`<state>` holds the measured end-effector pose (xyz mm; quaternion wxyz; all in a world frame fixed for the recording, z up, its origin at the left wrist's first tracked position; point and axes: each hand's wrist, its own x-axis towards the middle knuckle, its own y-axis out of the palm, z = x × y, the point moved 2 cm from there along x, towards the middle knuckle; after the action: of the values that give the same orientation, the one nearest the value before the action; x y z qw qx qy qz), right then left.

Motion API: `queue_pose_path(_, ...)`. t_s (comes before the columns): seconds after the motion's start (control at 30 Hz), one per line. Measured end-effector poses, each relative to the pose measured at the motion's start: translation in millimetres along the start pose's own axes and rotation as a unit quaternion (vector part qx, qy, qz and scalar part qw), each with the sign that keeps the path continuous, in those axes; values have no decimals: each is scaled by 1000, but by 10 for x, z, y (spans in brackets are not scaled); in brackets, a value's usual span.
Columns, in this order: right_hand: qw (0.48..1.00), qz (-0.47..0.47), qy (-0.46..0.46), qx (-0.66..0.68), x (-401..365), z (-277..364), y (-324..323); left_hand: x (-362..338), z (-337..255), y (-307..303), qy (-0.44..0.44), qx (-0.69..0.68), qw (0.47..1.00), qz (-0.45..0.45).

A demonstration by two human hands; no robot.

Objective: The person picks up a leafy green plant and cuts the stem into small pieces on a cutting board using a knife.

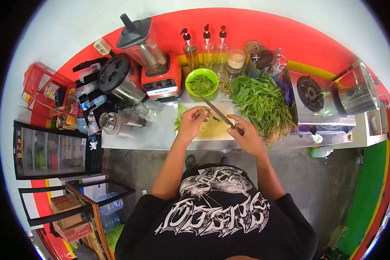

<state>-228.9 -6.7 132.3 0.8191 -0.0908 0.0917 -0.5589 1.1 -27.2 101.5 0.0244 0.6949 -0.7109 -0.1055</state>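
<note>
My right hand is closed round the handle of a knife, whose long blade points up and left toward the bowl. My left hand pinches a small piece of green stem beside the blade. Below both hands lies a pale yellow cutting board, with a few dark green bits on it near the blade. Just beyond stands a lime-green bowl holding chopped greens. A large heap of leafy greens with roots rests to the right of the board. Some loose leaves lie by my left hand.
On the metal counter's left are a red blender, a steel container with a black lid and glasses. Pump bottles line the back wall. A gas stove sits to the right, with a large clear-and-metal vessel.
</note>
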Motion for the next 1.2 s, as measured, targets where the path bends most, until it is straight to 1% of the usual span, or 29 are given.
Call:
queue_pose_path(0.17, 1000, -6, -18, 15, 60, 231, 200, 19, -137, -45, 24, -28, 999, 22)
queue_pose_path(0.23, 999, -7, -28, 29, 68, 357, 248, 36, -129, -123, 26, -74, 997, 12)
queue_pose_path(0.3, 998, -3, -52, -28, 91, 418, 292, 36, -162, -175, 16, -130, 991, -23)
queue_pose_path(0.37, 998, 5, -49, -33, 106, 485, 335, 34, -254, -209, 10, -203, 978, -50)
queue_pose_path(0.47, 992, 36, -69, -104, 126, 633, 403, 47, -306, -267, 0, -207, 976, -75)
queue_pose_path(0.5, 991, 37, -69, -105, 143, 642, 431, 59, -308, -310, -3, -203, 977, -62)
queue_pose_path(0.57, 980, 32, -113, -162, 168, 667, 482, 71, -318, -340, 5, -200, 978, -65)
queue_pose_path(0.63, 978, 37, -112, -169, 199, 678, 521, 77, -350, -343, 11, -194, 978, -78)
queue_pose_path(0.73, 975, 21, -143, -167, 236, 696, 581, 65, -418, -352, 25, -183, 979, -90)
queue_pose_path(0.77, 976, 37, -111, -182, 237, 723, 572, 57, -427, -364, 23, -183, 979, -86)
queue_pose_path(0.83, 972, 28, -133, -192, 247, 720, 591, 52, -434, -378, 28, -192, 977, -91)
queue_pose_path(1.07, 973, 32, -145, -176, 252, 753, 625, 46, -385, -436, 36, -189, 975, -112)
queue_pose_path(1.13, 979, 46, -104, -171, 250, 765, 631, 51, -368, -456, 35, -190, 975, -114)
queue_pose_path(1.2, 979, 52, -101, -170, 254, 762, 636, 31, -383, -457, 30, -195, 973, -118)
